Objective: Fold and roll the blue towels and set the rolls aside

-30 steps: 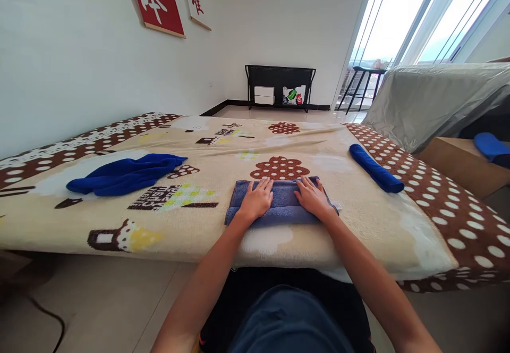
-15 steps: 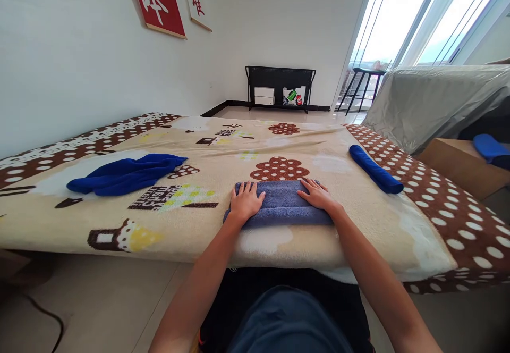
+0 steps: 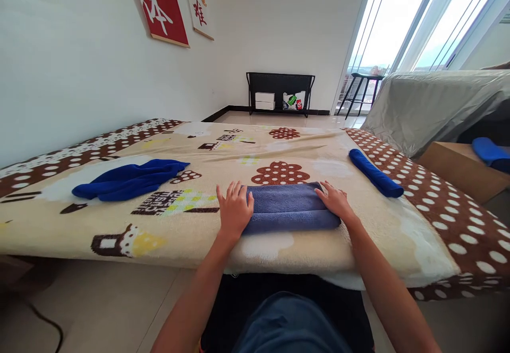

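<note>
A grey-blue towel (image 3: pixel 289 207), folded into a flat oblong with a crease along its length, lies in front of me on a patterned blanket (image 3: pixel 271 249). At the towel's left end rests my left hand (image 3: pixel 234 207), fingers apart and pointing away from me. My right hand (image 3: pixel 333 200) touches the opposite end, its fingers stretched over the far right corner. Neither hand is closed around the cloth. To the left lies a crumpled dark blue cloth (image 3: pixel 131 180). A rolled blue towel (image 3: pixel 374 173) lies to the right.
The blanket's brown polka-dot border (image 3: pixel 450 209) runs down the right side. Beyond it are a cardboard box (image 3: pixel 450 167) with a blue roll (image 3: pixel 488 151) on it and a grey-sheeted object (image 3: pixel 422 103). A black rack (image 3: pixel 281 90) stands by the far wall.
Both hands have moved outward from the towel's top to its two ends. The towel sits slightly further right in view. The camera has tilted up a little.
</note>
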Demonstrator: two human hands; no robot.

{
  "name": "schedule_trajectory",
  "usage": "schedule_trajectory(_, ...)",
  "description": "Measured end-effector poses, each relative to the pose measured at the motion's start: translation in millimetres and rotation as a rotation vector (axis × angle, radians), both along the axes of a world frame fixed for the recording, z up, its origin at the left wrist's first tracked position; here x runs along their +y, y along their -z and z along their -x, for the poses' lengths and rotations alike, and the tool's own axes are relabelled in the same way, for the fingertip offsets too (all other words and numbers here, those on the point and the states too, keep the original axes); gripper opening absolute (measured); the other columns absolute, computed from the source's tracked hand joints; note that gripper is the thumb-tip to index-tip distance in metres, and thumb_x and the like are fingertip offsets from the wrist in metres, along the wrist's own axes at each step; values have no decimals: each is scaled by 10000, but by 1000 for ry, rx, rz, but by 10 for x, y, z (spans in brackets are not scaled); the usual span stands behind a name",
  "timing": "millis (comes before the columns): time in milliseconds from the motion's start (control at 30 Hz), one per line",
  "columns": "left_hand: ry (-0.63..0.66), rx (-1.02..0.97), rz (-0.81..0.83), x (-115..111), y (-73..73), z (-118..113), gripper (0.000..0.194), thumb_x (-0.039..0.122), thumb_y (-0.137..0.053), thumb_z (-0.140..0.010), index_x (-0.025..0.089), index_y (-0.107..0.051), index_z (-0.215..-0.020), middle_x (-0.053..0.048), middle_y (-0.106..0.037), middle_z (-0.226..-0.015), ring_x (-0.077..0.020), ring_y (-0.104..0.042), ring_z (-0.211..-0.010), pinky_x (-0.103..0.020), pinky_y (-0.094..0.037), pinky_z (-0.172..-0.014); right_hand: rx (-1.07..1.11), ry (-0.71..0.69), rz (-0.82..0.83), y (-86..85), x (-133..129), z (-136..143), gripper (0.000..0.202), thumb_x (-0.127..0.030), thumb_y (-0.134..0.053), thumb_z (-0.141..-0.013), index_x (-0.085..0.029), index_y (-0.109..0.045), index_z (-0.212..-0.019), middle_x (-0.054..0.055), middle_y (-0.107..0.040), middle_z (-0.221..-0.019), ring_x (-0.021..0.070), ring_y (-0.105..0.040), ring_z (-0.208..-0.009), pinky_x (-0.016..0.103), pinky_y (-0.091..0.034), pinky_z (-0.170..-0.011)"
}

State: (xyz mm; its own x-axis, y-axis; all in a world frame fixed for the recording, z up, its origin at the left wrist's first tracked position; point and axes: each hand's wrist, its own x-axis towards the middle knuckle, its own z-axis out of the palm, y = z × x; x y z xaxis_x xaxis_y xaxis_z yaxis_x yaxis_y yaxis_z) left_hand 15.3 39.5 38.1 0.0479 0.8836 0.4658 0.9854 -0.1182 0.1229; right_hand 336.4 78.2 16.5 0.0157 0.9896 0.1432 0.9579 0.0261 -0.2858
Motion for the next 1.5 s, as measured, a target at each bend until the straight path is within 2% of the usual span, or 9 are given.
schedule_trajectory(133, 269, 13, -142, -532, -57, 31, 322, 286, -395, -978, 206, -660, -1143, -89, -655, -1279, -247, -560, -1228, -445, -331, -1138, 112, -254, -172, -104, -531, -60, 439, -458, -372, -1004, -251, -596, -1319, 78, -619, -1339, 222, -568, -1245, 412, -388, -1086)
schedule_trajectory(200, 286, 44, -96, -739, 22, 116, 294, 244, -436, -948, 211, -657, -1138, -91, -687, -1205, -257, -603, -1146, -451, -377, -1078, 122, -423, -204, -64, -796, -100, 380, -441, -432, -989, -256, -638, -1248, 59, -664, -1250, 206, -603, -1166, 380, -413, -1053)
schedule_trajectory(300, 266, 79, -61, -881, 206, 274, 393, 150, -465, -882, 208, -604, -1246, -98, -663, -1271, -265, -595, -1176, -469, -366, -1055, 53, -489, -248, 80, -1005, -153, 416, -350, -504, -943, -236, -578, -1336, 69, -620, -1322, 218, -569, -1209, 401, -393, -1073)
schedule_trajectory(533, 248, 53, -40, -660, 346, 396, 444, 83, -438, -830, 215, -583, -1229, -101, -663, -1257, -262, -575, -1209, -492, -302, -1058, 12, -386, -354, 275, -846, -35, 447, -157, -484, -815, -199, -630, -1235, 76, -674, -1208, 226, -603, -1116, 434, -344, -1076)
schedule_trajectory(833, 302, 56, 77, -789, 21, 473, 281, 86, -445, -809, 194, -644, -977, -65, -709, -953, -240, -630, -933, -451, -360, -952, 109, -424, -310, 84, -1049, -37, 295, -147, -416, -839, -187, -650, -1015, 50, -691, -915, 196, -608, -863, 418, -360, -980)
schedule_trajectory(967, 212, 142, 119, -809, -83, 394, 262, 78, -414, -836, 176, -653, -879, -84, -692, -882, -270, -638, -907, -499, -367, -942, -16, -367, -282, 8, -1098, 57, 261, -128, -418, -868, -189, -653, -964, 52, -678, -901, 213, -595, -910, 457, -324, -1007)
schedule_trajectory(1067, 158, 170, 0, -780, -58, 179, 324, 55, -416, -832, 160, -669, -1005, -129, -690, -1050, -301, -618, -1044, -529, -345, -991, -62, -294, -376, 12, -1086, 272, 308, -105, -436, -871, -185, -647, -1081, 85, -675, -1087, 238, -585, -1038, 470, -312, -1041)
schedule_trajectory(1267, 468, 129, -24, -789, 147, -330, 480, 182, -459, -912, 138, -517, -1387, -136, -576, -1395, -263, -511, -1297, -436, -332, -1103, -8, -523, -434, 74, -1021, 708, 407, -173, -431, -959, -182, -540, -1351, 76, -632, -1303, 208, -563, -1191, 409, -383, -1065)
schedule_trajectory(1500, 386, 97, 18, -677, 253, -120, 510, 472, -400, -1004, 208, -502, -1428, -126, -603, -1375, -285, -536, -1291, -489, -364, -1083, -26, -416, -335, 120, -876, 519, 480, -480, -397, -1016, -190, -558, -1363, 90, -611, -1359, 235, -551, -1267, 443, -396, -1073)
